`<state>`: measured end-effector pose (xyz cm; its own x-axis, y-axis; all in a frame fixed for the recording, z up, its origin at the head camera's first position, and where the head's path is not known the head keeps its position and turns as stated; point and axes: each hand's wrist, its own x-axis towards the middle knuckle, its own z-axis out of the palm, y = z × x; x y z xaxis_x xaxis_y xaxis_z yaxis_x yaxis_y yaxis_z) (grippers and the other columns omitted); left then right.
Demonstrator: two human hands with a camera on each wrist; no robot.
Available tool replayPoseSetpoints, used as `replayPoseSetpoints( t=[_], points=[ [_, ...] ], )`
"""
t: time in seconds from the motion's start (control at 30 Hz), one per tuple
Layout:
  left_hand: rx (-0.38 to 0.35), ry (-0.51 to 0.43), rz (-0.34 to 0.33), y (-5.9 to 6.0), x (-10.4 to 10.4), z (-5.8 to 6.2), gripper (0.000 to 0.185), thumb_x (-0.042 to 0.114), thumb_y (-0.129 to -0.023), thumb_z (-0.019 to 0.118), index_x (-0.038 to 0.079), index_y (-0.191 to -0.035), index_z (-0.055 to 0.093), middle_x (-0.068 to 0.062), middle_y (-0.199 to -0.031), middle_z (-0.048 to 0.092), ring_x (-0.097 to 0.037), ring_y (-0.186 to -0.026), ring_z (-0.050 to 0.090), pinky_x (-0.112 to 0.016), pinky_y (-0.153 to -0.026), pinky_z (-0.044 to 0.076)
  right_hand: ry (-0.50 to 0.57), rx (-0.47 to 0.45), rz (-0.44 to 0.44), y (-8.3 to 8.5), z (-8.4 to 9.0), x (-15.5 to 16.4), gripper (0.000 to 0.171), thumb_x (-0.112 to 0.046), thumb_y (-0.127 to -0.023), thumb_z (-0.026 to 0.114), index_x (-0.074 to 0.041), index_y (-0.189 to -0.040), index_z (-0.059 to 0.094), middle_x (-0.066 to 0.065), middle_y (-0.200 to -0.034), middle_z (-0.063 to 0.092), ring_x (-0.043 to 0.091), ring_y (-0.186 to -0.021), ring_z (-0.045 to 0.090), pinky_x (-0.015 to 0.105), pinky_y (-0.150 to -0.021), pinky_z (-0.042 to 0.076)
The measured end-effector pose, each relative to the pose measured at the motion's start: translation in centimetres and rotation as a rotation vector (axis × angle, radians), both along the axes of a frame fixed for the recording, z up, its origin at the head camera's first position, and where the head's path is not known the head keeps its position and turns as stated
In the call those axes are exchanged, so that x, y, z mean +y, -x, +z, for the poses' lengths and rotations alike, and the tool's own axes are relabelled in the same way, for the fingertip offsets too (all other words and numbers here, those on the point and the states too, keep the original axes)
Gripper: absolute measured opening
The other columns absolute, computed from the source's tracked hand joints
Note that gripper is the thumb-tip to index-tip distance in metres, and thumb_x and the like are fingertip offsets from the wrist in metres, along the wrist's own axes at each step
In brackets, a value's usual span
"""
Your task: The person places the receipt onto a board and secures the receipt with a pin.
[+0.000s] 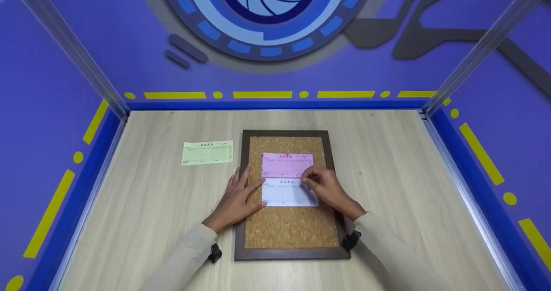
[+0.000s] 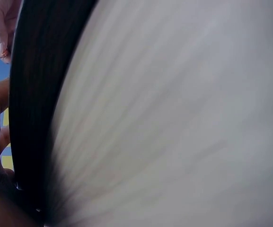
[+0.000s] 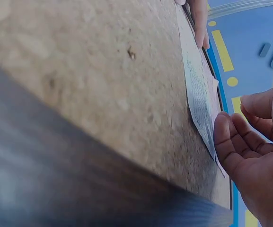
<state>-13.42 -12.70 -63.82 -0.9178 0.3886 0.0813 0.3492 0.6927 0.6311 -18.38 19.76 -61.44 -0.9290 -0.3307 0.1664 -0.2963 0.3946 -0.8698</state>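
Observation:
A cork board [image 1: 289, 226] in a dark wooden frame [image 1: 239, 222] lies flat on the table. A pink slip [image 1: 286, 166] is fixed near its top by a pink pin [image 1: 287, 154], and a white slip [image 1: 286, 194] lies just below it. My left hand [image 1: 239, 196] lies flat with straight fingers across the frame's left side, fingertips on the white slip's left edge. My right hand [image 1: 323, 187] has curled fingers at the white slip's top right corner. Anything between those fingers is hidden. The right wrist view shows the cork [image 3: 103, 71], the white slip [image 3: 198, 94] and my curled right fingers [image 3: 257, 113].
A green slip [image 1: 207, 152] lies on the pale wood table [image 1: 150, 222] left of the board. A tiny object [image 1: 360, 173] sits on the table right of the board. Blue walls [image 1: 56, 110] and metal posts [image 1: 64, 41] enclose the table.

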Motion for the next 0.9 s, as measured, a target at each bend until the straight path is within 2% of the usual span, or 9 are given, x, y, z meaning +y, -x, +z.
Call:
replayPoseSetpoints(
  t=[0.2, 0.33, 0.57, 0.67, 0.9],
  points=[
    [0.005, -0.003, -0.009, -0.1, -0.1, 0.0, 0.073, 0.054, -0.100, 0.074, 0.019, -0.162, 0.058, -0.020, -0.184, 0.009, -0.058, -0.165, 0.005, -0.066, -0.133, 0.006, -0.034, 0.003, -0.002, 0.0, 0.0, -0.9, 0.009, 0.003, -0.098, 0.075, -0.005, -0.094, 0.077, 0.000, -0.093, 0.073, 0.016, -0.087, 0.067, 0.025, -0.078, 0.055],
    [0.003, 0.000, -0.010, -0.1, -0.1, 0.0, 0.073, 0.054, -0.100, 0.074, 0.020, -0.163, 0.057, -0.021, -0.184, 0.009, -0.057, -0.165, 0.004, -0.065, -0.134, 0.005, -0.034, -0.025, 0.023, 0.1, 0.0, -1.6, 0.008, 0.003, -0.098, 0.075, -0.004, -0.095, 0.077, 0.004, -0.095, 0.073, 0.016, -0.089, 0.067, 0.026, -0.081, 0.056],
    [0.000, 0.006, -0.011, 0.0, -0.1, 0.0, 0.073, 0.054, -0.101, 0.075, 0.020, -0.163, 0.057, -0.021, -0.183, 0.010, -0.057, -0.165, 0.004, -0.064, -0.134, 0.005, -0.063, -0.052, 0.036, 0.4, 0.0, -2.4, 0.010, 0.003, -0.098, 0.075, -0.006, -0.094, 0.076, 0.006, -0.096, 0.071, 0.017, -0.090, 0.061, 0.026, -0.079, 0.051],
    [-0.003, 0.012, -0.005, 0.1, 0.0, 0.0, 0.073, 0.054, -0.100, 0.075, 0.020, -0.163, 0.057, -0.020, -0.184, 0.010, -0.055, -0.166, 0.003, -0.063, -0.134, 0.005, -0.085, -0.065, 0.032, 0.7, 0.1, -2.5, 0.005, -0.001, -0.099, 0.076, -0.003, -0.095, 0.076, 0.004, -0.097, 0.070, 0.016, -0.090, 0.060, 0.026, -0.079, 0.050],
    [0.002, 0.012, -0.003, 0.1, 0.0, -0.1, 0.073, 0.054, -0.100, 0.075, 0.021, -0.163, 0.057, -0.020, -0.184, 0.010, -0.055, -0.166, 0.004, -0.064, -0.134, 0.006, -0.117, -0.097, 0.017, 1.3, 0.3, -3.0, 0.008, -0.004, -0.098, 0.079, 0.003, -0.094, 0.077, 0.004, -0.094, 0.069, 0.016, -0.087, 0.060, 0.027, -0.076, 0.050]
  ],
)
